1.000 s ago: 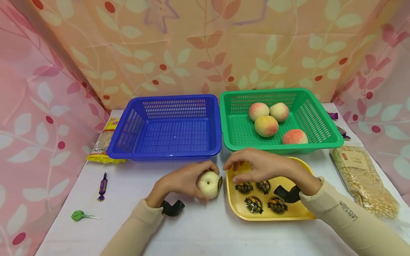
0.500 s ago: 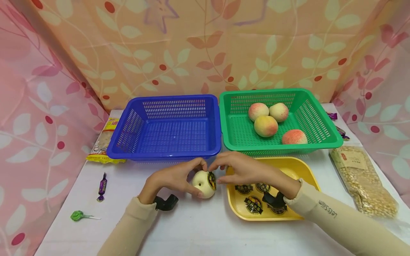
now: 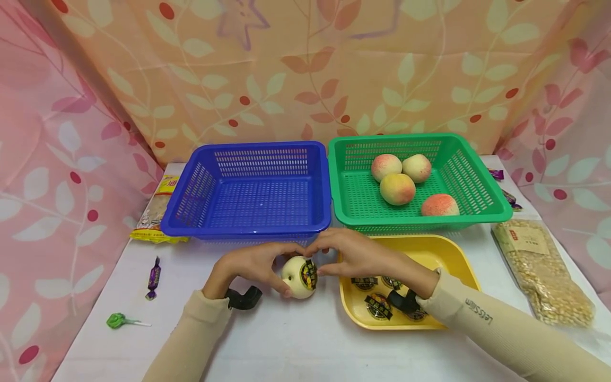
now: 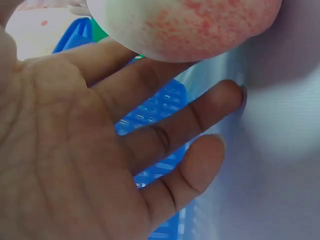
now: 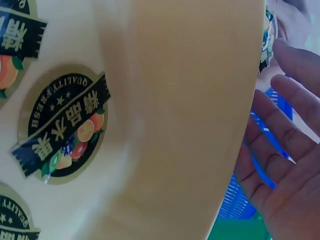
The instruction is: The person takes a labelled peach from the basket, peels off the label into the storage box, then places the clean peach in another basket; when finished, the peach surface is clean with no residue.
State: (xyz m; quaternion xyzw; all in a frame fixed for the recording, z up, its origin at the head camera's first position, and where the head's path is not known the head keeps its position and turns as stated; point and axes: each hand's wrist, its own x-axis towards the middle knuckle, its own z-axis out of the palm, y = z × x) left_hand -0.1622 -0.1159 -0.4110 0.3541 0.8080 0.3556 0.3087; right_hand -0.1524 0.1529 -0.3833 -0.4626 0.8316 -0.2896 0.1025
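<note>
In front of the blue basket, my left hand [image 3: 250, 265] holds a pale peach [image 3: 291, 276] between thumb and fingers. The left wrist view shows the red-speckled side of that peach [image 4: 200, 30], with the lower fingers apart from it. A round black fruit sticker [image 3: 308, 274] is on the peach's right side. My right hand [image 3: 358, 257] is beside the sticker, thumb tip at or near its edge; whether it touches cannot be told. Its fingers [image 5: 280, 125] are loosely bent and grip nothing. Several similar stickers [image 3: 378, 306] lie in the yellow tray [image 3: 350, 313] under the right forearm.
A blue basket [image 3: 245, 231] stands behind the left hand. Beside it, a green basket [image 3: 425, 219] contains several peaches [image 3: 398, 189]. On the left lie a snack packet [image 3: 159, 209], a purple candy [image 3: 154, 278] and a green lollipop [image 3: 116, 320]. A bag of kernels [image 3: 544, 270] lies right.
My left hand has shifted left with the peach and turned it, so its sticker shows more toward the head camera. My right hand has moved left from above the tray to beside the peach.
</note>
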